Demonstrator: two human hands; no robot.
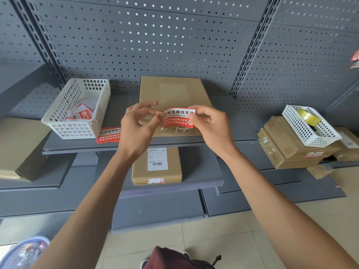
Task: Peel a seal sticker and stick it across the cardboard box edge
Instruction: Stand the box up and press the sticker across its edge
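A flat cardboard box (174,92) lies on the grey shelf (124,146) straight ahead, with torn white sticker residue along its near edge. Just above that edge I hold a red seal sticker (177,118) with white Chinese lettering, bowed upward between both hands. My right hand (211,125) pinches its right end between thumb and fingers. My left hand (138,123) pinches its left end with thumb and forefinger, the other fingers spread. The sticker's lower side hangs close to the box edge; whether it touches is unclear.
A white mesh basket (77,109) with more red stickers stands to the left, and loose red stickers (108,135) lie beside it. Another box with a shipping label (157,165) sits on the lower shelf. At right, stacked boxes (291,146) carry a basket with a tape roll (308,117).
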